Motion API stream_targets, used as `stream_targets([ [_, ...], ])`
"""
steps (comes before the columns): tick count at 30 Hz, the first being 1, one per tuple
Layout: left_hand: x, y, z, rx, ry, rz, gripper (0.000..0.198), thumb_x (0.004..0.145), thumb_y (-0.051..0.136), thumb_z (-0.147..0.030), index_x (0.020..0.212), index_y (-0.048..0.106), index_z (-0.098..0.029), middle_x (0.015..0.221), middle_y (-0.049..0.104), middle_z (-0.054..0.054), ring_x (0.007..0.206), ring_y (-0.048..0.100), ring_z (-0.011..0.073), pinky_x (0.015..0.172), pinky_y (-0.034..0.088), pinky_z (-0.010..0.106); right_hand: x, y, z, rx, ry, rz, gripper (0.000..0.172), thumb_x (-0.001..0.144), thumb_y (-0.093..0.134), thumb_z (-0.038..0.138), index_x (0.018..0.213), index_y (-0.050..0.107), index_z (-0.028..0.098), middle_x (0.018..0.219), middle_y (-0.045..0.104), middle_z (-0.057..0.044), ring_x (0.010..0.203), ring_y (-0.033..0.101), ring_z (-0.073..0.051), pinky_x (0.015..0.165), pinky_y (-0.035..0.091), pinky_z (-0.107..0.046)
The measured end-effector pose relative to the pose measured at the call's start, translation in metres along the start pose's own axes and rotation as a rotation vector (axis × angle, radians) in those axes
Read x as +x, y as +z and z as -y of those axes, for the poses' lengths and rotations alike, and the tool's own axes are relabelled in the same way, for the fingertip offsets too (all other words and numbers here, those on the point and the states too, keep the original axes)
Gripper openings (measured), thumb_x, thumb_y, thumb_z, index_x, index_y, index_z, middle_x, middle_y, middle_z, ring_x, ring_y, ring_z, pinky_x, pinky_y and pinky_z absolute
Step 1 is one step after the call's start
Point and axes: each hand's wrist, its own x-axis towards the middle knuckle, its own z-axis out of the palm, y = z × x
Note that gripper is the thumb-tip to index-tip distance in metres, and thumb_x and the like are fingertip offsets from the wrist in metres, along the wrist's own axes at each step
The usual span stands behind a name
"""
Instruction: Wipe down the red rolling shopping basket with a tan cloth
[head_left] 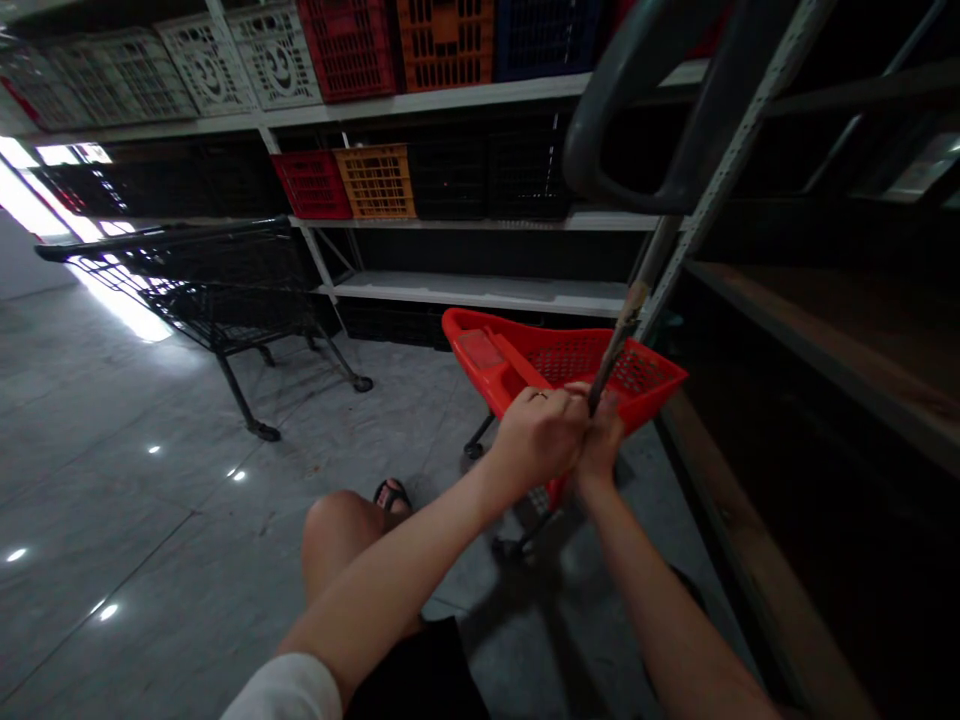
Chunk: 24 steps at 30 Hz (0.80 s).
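Both my hands are closed around the thin, worn shaft of a long-handled tool (628,312), one beside the other. A dark grey loop-shaped end (581,150) sits at the top of this shaft, close to the camera. My left hand (544,430), with a ring on one finger, wraps the shaft from the left. From the right, my right hand (602,445) grips it, thumb pointing up. The tool's lower end is hidden behind my hands and arms. Just beyond them stands a small red plastic shopping cart (480,350) on dark wheeled legs.
A black shopping cart (225,290) stands at the left on the grey floor (150,500). Behind are metal shelves (480,290) with white, red, orange and dark crates (375,180). Dark shelving with a wooden board (825,340) runs close along my right.
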Motion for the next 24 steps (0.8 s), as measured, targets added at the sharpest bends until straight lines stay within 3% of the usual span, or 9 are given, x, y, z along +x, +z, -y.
stream_targets([
  [2,0.000,0.000,-0.002,0.042,0.134,-0.049,0.032,0.104,0.040,-0.026,0.107,0.072,-0.021,0.095,0.073,0.011,0.090,0.071,0.0266,0.095,0.055,0.045,0.006,-0.001,0.005,0.038,0.107,-0.057,0.069,0.099,0.023,0.073,0.080,0.068,0.025,0.077,0.073,-0.010,0.076,0.068,-0.027,0.075,0.053,-0.040],
  [5,-0.008,-0.003,0.014,0.052,0.219,-0.104,0.032,0.105,0.041,-0.029,0.097,0.072,-0.024,0.091,0.073,0.007,0.092,0.071,0.0232,0.109,0.051,0.043,0.015,-0.012,0.004,0.037,0.104,-0.005,0.068,0.095,0.029,0.077,0.069,0.063,0.025,0.064,0.066,-0.006,0.063,0.061,-0.022,0.066,0.047,-0.036],
  [9,-0.015,-0.016,0.075,-0.018,-0.002,-0.130,0.023,0.097,0.049,-0.021,0.102,0.072,-0.024,0.106,0.077,0.006,0.107,0.070,0.0235,0.116,0.046,0.045,0.018,-0.014,0.002,0.198,0.112,0.004,0.065,0.096,0.034,0.077,0.068,0.060,0.024,0.054,0.058,0.000,0.052,0.054,-0.017,0.059,0.042,-0.033],
  [12,-0.009,-0.031,0.138,-0.080,-0.182,-0.102,0.034,0.091,0.050,-0.010,0.111,0.072,-0.026,0.122,0.077,0.001,0.129,0.063,0.0239,0.129,0.028,0.053,0.020,-0.011,0.001,0.246,0.061,0.014,0.065,0.098,0.034,0.074,0.067,0.059,0.023,0.051,0.054,0.002,0.049,0.051,-0.015,0.058,0.040,-0.031],
  [14,-0.003,-0.038,0.171,-0.086,-0.277,-0.077,0.039,0.088,0.047,-0.005,0.111,0.072,-0.025,0.121,0.078,0.002,0.127,0.065,0.0246,0.126,0.033,0.057,0.022,-0.011,0.001,0.245,0.033,0.035,0.065,0.099,0.033,0.074,0.066,0.058,0.024,0.049,0.052,0.001,0.049,0.050,-0.015,0.057,0.039,-0.031],
  [16,0.001,-0.041,0.181,-0.112,-0.364,-0.043,0.041,0.089,0.044,-0.004,0.111,0.073,-0.023,0.117,0.079,0.005,0.115,0.070,0.0237,0.113,0.049,0.050,0.025,-0.011,0.000,0.235,0.026,0.041,0.065,0.099,0.032,0.074,0.066,0.058,0.024,0.049,0.052,0.001,0.049,0.050,-0.016,0.057,0.039,-0.032],
  [17,0.001,-0.041,0.175,-0.131,-0.393,-0.025,0.041,0.090,0.043,-0.005,0.112,0.073,-0.022,0.117,0.079,0.006,0.110,0.071,0.0228,0.107,0.054,0.045,0.026,-0.012,-0.001,0.226,0.031,0.042,0.064,0.099,0.032,0.073,0.066,0.058,0.025,0.050,0.053,0.000,0.050,0.050,-0.016,0.057,0.039,-0.032],
  [19,0.001,-0.037,0.142,-0.163,-0.386,0.007,0.041,0.093,0.043,-0.008,0.118,0.072,-0.022,0.120,0.078,0.007,0.110,0.072,0.0220,0.100,0.057,0.039,0.027,-0.013,-0.001,0.210,0.053,0.042,0.062,0.099,0.032,0.071,0.067,0.058,0.025,0.051,0.053,0.000,0.050,0.050,-0.016,0.056,0.040,-0.032],
  [24,0.010,-0.018,0.010,-0.087,-0.158,0.072,0.030,0.103,0.049,-0.029,0.113,0.076,-0.018,0.111,0.079,0.012,0.100,0.074,0.0278,0.094,0.058,0.044,0.030,-0.022,0.002,0.107,0.030,0.033,0.056,0.101,0.024,0.060,0.067,0.053,0.026,0.051,0.052,0.000,0.050,0.051,-0.017,0.056,0.042,-0.033],
])
